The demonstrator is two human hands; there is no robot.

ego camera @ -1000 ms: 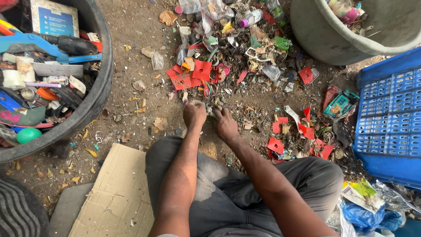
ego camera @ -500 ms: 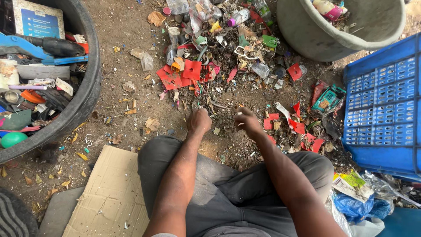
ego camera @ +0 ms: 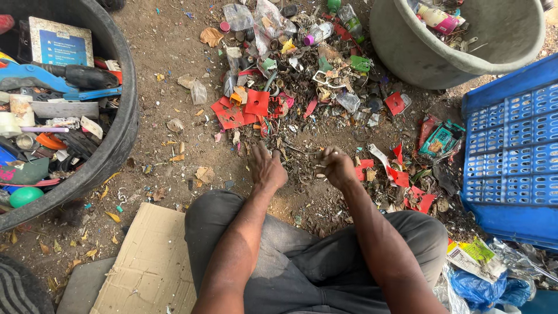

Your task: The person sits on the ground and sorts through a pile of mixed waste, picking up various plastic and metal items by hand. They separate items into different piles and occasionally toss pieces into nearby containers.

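I sit cross-legged on bare dirt facing a heap of mixed scrap (ego camera: 302, 75): plastic bits, wrappers, twigs and flat red plastic pieces (ego camera: 256, 103). My left hand (ego camera: 267, 170) lies palm down on the ground at the heap's near edge, with its fingers spread over small debris. About a hand's width to its right, my right hand (ego camera: 337, 166) hovers just above the dirt with its fingers curled together. Anything held between them is too small to make out. More red shards (ego camera: 401, 174) lie just right of that hand.
A large black tub (ego camera: 119, 134) full of sorted junk stands at the left. At the top right is a grey tub (ego camera: 407, 52), and a blue slatted crate (ego camera: 511, 151) is at the right. Flattened cardboard (ego camera: 151, 267) lies by my left knee, and bags (ego camera: 482, 285) by my right.
My hands were close together over the debris. They have since drawn apart, the right one shifting rightward and curling its fingers while the left one stays spread on the ground.
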